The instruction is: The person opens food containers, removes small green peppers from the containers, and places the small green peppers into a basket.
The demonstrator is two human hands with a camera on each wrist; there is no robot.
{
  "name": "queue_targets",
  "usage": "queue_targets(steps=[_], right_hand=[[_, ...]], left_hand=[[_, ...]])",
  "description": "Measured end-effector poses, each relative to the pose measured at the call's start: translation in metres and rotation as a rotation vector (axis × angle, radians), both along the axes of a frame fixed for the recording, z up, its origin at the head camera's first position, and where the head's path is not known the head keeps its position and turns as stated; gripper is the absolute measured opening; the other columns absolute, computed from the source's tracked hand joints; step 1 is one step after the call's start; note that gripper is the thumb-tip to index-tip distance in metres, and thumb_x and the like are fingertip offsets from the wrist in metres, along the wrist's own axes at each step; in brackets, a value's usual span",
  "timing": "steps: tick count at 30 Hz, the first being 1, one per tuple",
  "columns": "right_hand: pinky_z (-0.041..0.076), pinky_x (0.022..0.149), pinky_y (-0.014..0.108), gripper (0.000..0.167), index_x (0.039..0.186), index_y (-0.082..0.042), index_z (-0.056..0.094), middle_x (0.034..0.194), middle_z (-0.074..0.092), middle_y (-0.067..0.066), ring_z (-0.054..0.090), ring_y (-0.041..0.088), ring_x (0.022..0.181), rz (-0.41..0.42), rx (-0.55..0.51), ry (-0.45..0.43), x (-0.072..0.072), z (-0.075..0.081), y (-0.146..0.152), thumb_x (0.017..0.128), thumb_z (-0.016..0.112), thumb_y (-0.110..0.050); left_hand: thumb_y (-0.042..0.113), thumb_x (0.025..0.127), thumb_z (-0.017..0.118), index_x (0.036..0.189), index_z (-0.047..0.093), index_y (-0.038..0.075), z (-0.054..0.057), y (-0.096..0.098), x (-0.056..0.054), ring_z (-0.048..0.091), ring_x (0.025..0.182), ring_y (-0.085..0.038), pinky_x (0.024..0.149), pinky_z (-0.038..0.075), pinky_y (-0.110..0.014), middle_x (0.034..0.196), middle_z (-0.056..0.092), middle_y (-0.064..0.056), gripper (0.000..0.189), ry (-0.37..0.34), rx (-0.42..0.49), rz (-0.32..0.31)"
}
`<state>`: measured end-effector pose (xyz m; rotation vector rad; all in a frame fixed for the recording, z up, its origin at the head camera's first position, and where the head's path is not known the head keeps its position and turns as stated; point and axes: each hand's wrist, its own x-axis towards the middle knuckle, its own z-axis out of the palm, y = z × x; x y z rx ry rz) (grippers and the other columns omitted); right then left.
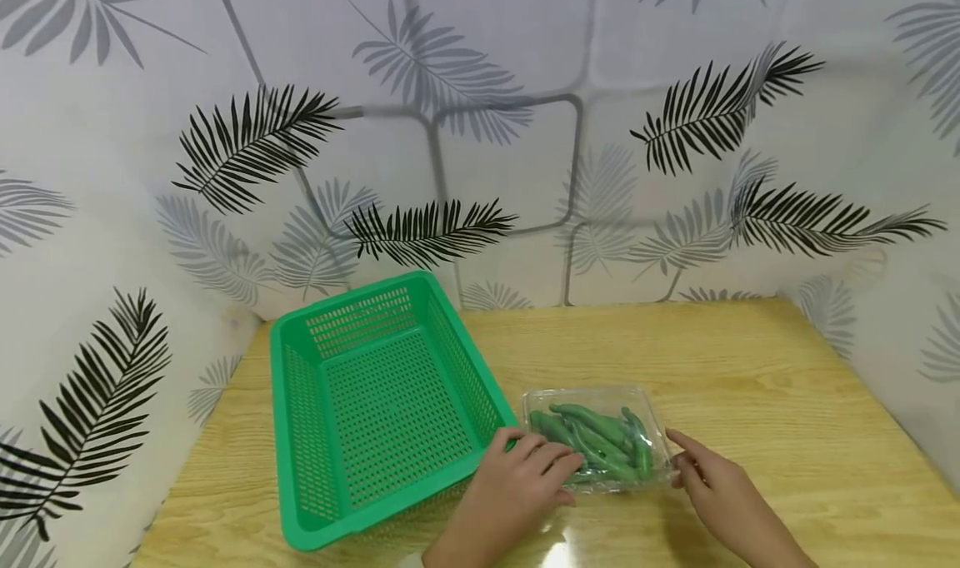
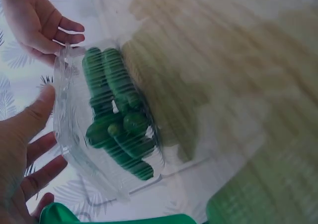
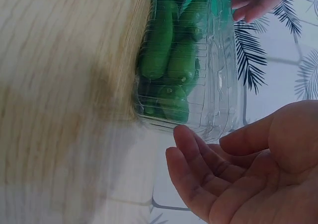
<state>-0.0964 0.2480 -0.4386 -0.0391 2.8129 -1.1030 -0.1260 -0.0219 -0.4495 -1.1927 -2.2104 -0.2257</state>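
Observation:
A clear plastic clamshell box [image 1: 637,397] rests on the table with several long, smooth green vegetables [image 1: 600,439] inside, some curved, with rounded ends. My left hand [image 1: 517,485] is at the box's near left corner, its fingers spread and bent slightly. In the left wrist view, the thumb [image 2: 37,110] comes right up to the box's rim. At the opposite end is my right hand [image 1: 716,485], its index finger nearly straight. In the right wrist view, its fingertips [image 3: 181,132] meet the box's end, with the thumb beside the rim.
A green perforated plastic basket [image 1: 285,401] stands to the left of the box, its right side close to my left hand. The wood-grain table [image 1: 750,368] is backed by a pale sheet [image 1: 510,168] with leaf prints, which also rises along both sides.

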Motion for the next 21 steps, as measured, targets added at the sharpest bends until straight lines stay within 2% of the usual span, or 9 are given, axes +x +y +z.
queue_targets(steps=[4, 15, 21], right_hand=[[0.051, 0.069, 0.033, 0.040, 0.135, 0.009, 0.039, 0.091, 0.062, 0.003, 0.061, 0.016, 0.078, -0.014, -0.020, -0.007, 0.002, -0.003, 0.000, 0.095, 0.040, 0.000], [0.051, 0.068, 0.028, 0.042, 0.137, 0.007, 0.036, 0.096, 0.059, 0.010, 0.060, 0.017, 0.076, -0.033, -0.243, -0.056, 0.003, -0.014, 0.006, 0.096, 0.039, 0.003], [0.052, 0.069, 0.031, 0.048, 0.140, 0.011, 0.027, 0.099, 0.056, 0.016, 0.060, 0.019, 0.079, 0.059, -0.397, -0.085, 0.005, -0.018, 0.014, 0.099, 0.042, -0.010]], left_hand=[[0.041, 0.071, 0.073, 0.111, 0.065, 0.022, -0.001, 0.004, 0.001, 0.058, 0.093, -0.012, 0.087, 0.042, -0.036, 0.103, 0.063, 0.009, 0.045, 0.010, -0.010, 0.026], [0.035, 0.074, 0.077, 0.107, 0.067, 0.024, 0.000, 0.006, 0.002, 0.058, 0.092, -0.011, 0.088, 0.040, -0.035, 0.102, 0.063, 0.010, 0.037, -0.011, -0.005, 0.036], [0.030, 0.078, 0.073, 0.106, 0.067, 0.024, -0.003, 0.007, 0.001, 0.058, 0.093, -0.013, 0.088, 0.041, -0.037, 0.101, 0.062, 0.008, 0.029, 0.016, -0.017, 0.036]])
